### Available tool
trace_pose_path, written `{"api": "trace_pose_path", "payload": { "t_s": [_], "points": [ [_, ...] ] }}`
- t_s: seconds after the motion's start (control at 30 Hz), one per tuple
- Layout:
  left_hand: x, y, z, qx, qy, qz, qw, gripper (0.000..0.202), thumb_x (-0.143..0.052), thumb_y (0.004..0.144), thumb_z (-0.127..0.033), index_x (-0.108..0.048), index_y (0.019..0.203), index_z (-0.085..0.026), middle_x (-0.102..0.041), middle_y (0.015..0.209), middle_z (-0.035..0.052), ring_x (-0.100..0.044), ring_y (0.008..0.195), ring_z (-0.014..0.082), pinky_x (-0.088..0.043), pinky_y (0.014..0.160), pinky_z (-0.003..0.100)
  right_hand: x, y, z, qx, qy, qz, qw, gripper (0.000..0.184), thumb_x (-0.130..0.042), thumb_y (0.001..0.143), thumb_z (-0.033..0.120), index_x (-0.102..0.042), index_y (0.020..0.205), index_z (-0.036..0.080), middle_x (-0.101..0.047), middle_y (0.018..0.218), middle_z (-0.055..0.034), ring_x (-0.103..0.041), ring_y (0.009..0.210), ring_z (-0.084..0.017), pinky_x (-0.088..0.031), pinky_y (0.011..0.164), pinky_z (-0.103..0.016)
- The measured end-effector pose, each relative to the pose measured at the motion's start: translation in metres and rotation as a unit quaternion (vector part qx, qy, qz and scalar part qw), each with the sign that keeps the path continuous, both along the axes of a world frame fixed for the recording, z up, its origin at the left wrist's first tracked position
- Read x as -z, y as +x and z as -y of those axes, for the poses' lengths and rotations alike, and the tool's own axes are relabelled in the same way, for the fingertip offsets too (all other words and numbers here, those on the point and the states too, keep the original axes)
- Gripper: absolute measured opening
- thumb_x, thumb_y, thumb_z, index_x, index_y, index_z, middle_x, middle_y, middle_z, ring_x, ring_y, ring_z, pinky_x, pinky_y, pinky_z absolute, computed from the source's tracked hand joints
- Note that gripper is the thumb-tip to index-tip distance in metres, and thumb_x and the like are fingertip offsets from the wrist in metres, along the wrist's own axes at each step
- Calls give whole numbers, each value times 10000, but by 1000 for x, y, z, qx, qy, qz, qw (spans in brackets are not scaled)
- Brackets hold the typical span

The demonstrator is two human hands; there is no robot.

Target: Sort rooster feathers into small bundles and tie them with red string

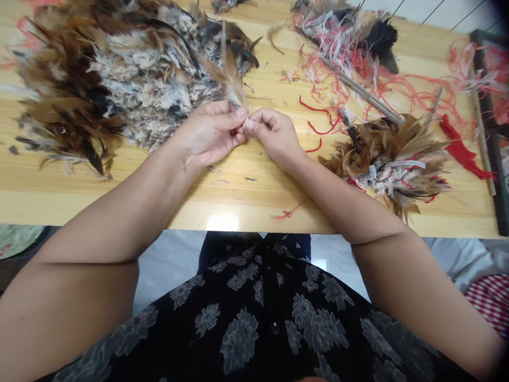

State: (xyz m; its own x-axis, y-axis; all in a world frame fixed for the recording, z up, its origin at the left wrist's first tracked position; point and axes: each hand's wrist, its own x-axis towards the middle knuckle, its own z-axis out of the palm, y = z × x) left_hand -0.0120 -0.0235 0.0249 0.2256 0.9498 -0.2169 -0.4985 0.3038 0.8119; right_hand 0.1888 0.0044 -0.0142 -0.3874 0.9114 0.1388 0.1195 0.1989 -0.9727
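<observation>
My left hand [210, 132] and my right hand [274, 135] meet over the middle of the wooden table [246, 196], fingertips pressed together in a pinch. Between them they hold the quill ends of a small bunch of tan feathers [230, 74] that fans upward and away from me. The bunch overlaps the edge of a large heap of brown, white and black feathers [119, 69] lying just left of my left hand.
A smaller bundle of brown feathers with red and white strips [387, 156] lies to the right. Red and white strings and thin sticks [358, 87] are scattered at the back right. A red cloth piece [461, 148] lies near a dark frame [491, 132].
</observation>
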Motion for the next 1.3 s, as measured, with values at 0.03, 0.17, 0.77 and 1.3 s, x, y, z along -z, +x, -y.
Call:
{"api": "trace_pose_path", "payload": {
  "t_s": [0.03, 0.17, 0.77, 1.3],
  "points": [
    [0, 0, 0, -1, -1, 0, 1000, 446, -1103, 1052, -94, -735, 844, -235, -768, 782, 31, -847, 766, 209, -674, 669, 234, 0, 0, 0, 1, 1, 0, 1000, 534, -1001, 1107, 692, -742, 942, 254, -850, 985, -25, -729, 954, -188, -679, 991, -321],
    [0, 0, 0, -10, 6, 3, 1000, 438, -1099, 1051, -95, -744, 840, -240, -781, 790, 36, -851, 774, 215, -689, 674, 246, -8, -3, 2, -3, -9, -12, 1000, 589, -986, 1102, 740, -717, 927, 246, -872, 1023, -43, -803, 1046, -197, -704, 1075, -325],
    [1, 1, -1, -15, 1, -8, 1000, 426, -1113, 1038, -98, -755, 856, -237, -772, 777, 33, -845, 757, 217, -671, 646, 231, -7, -1, 1, -1, -6, -13, 1000, 547, -1008, 1081, 727, -747, 895, 284, -914, 1038, -34, -805, 1038, -229, -736, 1122, -374],
    [-9, -7, 3, -31, 60, -69, 995, 412, -1178, 978, -80, -801, 900, -225, -810, 861, 26, -699, 863, 211, -572, 788, 285, -4, 7, -13, -87, -67, -113, 987, 761, -921, 1037, 946, -814, 1091, 194, -883, 1095, 29, -827, 1202, -123, -685, 1254, -322]
  ]
}}
